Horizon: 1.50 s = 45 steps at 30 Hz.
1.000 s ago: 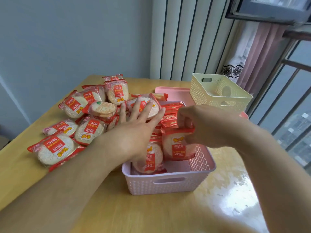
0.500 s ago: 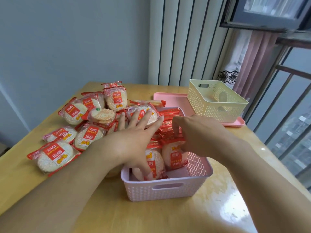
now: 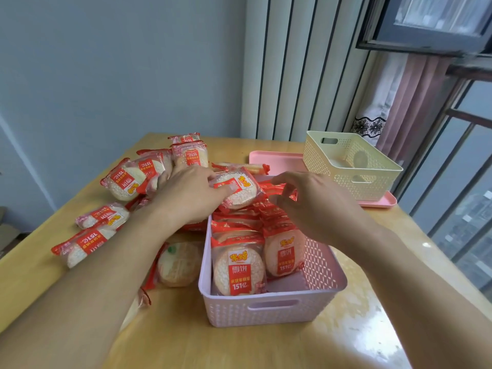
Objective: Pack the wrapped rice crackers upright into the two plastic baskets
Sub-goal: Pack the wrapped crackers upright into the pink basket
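A pink basket stands near me on the table, holding two rows of upright wrapped rice crackers. My left hand grips a wrapped cracker at the basket's far left corner, thumb on its face. My right hand hovers over the packed rows with fingers loosely curled, holding nothing. A pile of loose wrapped crackers lies to the left. The cream basket sits at the back right on a pink tray.
One cracker lies flat just left of the pink basket, under my left forearm. The wooden table shows bare surface at the front right. A window and curtain stand to the right, vertical blinds behind.
My right hand let go of the cracker it set upright in the basket and lifted. My left hand left the row and took hold of a cracker from the pile.
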Available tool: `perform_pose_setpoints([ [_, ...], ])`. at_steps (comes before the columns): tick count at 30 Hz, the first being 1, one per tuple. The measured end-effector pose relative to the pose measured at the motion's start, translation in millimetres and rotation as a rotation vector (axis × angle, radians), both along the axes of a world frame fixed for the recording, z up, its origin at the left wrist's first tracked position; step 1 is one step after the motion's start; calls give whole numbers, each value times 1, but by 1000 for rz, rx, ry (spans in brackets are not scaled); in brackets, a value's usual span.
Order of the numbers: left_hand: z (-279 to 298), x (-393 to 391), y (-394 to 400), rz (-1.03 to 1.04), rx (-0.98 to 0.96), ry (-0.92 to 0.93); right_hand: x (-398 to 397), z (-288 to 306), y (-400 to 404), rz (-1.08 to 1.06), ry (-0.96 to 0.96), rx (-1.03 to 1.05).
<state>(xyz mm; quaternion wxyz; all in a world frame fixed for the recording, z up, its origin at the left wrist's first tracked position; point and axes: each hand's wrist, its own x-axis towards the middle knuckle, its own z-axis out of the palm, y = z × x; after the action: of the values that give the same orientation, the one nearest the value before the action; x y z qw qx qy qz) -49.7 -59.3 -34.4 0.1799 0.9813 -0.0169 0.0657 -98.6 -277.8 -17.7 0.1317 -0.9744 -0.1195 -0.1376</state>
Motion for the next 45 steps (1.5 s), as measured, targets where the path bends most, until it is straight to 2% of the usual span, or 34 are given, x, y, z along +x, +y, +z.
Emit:
perform_pose_setpoints([
  [5,12,-8,-2,-100,-260,-146,4,-8,3,20,-13,54],
  [8,21,-15,-5,-199,-420,-214,7,-9,2,37,10,162],
  [10,25,-23,-9,-271,-515,-242,7,-7,3,120,51,350],
  [12,29,-29,-15,-354,-602,-288,5,-2,4,235,104,692],
  [14,32,-32,-17,-441,-676,-209,2,6,2,321,181,993],
  [15,32,-33,-15,-484,-684,-106,0,12,0,350,205,1030],
  [17,28,-31,-9,-561,-587,103,-4,20,-5,355,238,915],
  [18,25,-28,-5,-583,-479,132,-6,22,-6,343,272,834],
  [20,20,-24,-2,-574,-287,71,-10,23,-7,355,370,721],
  [22,19,-21,-1,-525,-216,29,-14,22,-3,391,424,643],
  [27,19,-15,8,-405,-184,-33,-22,31,-1,424,392,444],
  [32,6,-6,5,-227,-269,-159,-37,27,13,449,418,-5],
  [36,-3,1,-2,-129,-368,-179,-38,4,37,427,285,-148],
  [41,-11,9,1,-29,-334,-212,-32,-13,44,364,60,-353],
  [45,-18,15,1,-32,-322,-178,-32,-13,41,340,62,-460],
])
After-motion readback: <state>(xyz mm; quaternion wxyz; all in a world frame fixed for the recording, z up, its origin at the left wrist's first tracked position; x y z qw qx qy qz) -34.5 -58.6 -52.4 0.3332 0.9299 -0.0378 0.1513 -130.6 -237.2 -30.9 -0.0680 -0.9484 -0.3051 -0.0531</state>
